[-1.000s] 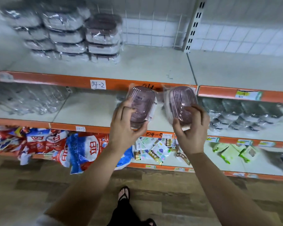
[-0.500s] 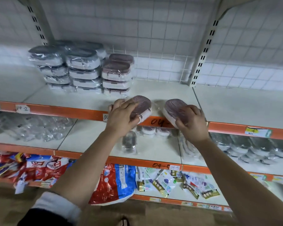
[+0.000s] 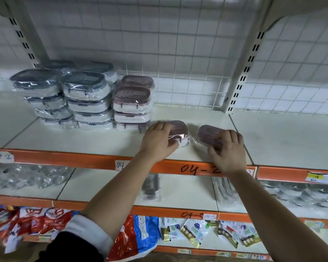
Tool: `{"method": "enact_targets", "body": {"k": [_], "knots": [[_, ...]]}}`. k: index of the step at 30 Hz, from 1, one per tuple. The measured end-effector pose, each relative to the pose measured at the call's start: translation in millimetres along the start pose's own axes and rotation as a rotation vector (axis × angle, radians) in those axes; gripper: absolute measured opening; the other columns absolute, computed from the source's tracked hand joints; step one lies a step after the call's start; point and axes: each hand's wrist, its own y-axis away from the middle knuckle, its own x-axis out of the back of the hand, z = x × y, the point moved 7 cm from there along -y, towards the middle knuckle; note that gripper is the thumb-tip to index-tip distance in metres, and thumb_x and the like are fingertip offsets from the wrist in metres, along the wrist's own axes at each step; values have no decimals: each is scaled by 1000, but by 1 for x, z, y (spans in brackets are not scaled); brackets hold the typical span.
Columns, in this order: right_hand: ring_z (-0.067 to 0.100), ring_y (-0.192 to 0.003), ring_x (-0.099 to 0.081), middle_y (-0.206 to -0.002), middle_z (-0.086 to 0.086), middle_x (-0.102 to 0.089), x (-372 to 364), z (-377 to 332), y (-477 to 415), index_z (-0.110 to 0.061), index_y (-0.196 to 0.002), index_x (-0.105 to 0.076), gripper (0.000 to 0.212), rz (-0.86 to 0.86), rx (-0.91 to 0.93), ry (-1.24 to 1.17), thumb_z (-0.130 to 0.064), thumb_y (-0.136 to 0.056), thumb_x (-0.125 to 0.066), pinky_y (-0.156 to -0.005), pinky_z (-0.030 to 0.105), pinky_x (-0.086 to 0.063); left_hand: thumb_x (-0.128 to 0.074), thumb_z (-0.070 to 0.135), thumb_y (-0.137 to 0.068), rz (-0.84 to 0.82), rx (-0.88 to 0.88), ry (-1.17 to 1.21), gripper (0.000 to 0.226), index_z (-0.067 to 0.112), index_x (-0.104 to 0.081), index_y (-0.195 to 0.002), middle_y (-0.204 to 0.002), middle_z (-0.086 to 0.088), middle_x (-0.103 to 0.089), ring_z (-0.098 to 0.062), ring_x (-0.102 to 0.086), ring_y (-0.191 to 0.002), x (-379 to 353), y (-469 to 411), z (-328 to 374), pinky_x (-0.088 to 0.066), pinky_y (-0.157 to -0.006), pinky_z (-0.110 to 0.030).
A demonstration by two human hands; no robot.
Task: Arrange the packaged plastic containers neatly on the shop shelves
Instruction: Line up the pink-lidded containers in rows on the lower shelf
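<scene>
Two small plastic-wrapped containers with mauve lids sit side by side on the top shelf (image 3: 212, 118), near its orange front edge. My left hand (image 3: 158, 141) grips the left container (image 3: 179, 130) from the front, fingers curled over its lid. My right hand (image 3: 228, 150) grips the right container (image 3: 206, 134) the same way. Just behind and to the left stands a stack of mauve-lidded containers (image 3: 133, 103), with stacks of grey-lidded containers (image 3: 83, 95) further left.
A white upright post (image 3: 240, 80) and wire grid back the shelf; bare shelf surface (image 3: 292, 140) extends to the right. The lower shelf holds wrapped containers (image 3: 150, 188) and clear packs (image 3: 27, 176). Bagged goods (image 3: 136, 235) hang on the bottom shelf.
Both hands have lifted the two containers from in front of the middle shelf up onto the top shelf and set them down flat, lids up. The camera view tilted upward.
</scene>
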Motion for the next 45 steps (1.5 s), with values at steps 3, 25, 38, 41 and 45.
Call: {"method": "enact_targets", "body": {"k": [3,25,38,41,45], "knots": [[33,-107,-42,-108,11,-52,-4,1,-6,-10,-102,-54,57,3,-6,68,-55,-69,-43,-84,46,-44,-63,56,-83,-38,8,5,52,14,-52,-112,-115,-6,-55,-27,-54,-105,-8,-24,-2,-39,-88,-34],[31,-119,-48,-120,14,-57,-16,3,-34,-7,-110,-60,61,-20,88,111,-57,-80,-44,-113,52,-25,-55,13,-94,-72,134,-83,41,16,-55,-135,-137,-9,-48,-32,-40,-130,-64,-143,-44,-36,-106,-39],[40,-116,-45,-131,8,-51,-20,13,-33,-13,-120,-58,71,-47,10,96,-63,-73,-40,-97,41,-37,-43,20,-100,-119,21,-155,46,14,-37,-145,-157,-8,-26,-29,-37,-137,-39,-83,-8,-32,-107,-46],[42,-114,-45,-129,10,-51,-22,12,-33,-12,-118,-57,59,-56,21,82,-55,-77,-56,-97,42,-37,-50,25,-98,-92,-94,-42,35,13,-56,-131,-142,-10,-49,-32,-56,-118,-20,-44,3,-45,-93,-41],[41,-112,-43,-125,9,-52,-20,8,-32,-12,-113,-59,49,-26,28,31,-39,-75,-74,-93,43,-40,-57,25,-94,-29,-117,-81,26,12,-68,-114,-109,-8,-68,-33,-64,-94,1,1,-5,-51,-81,-42]]}}
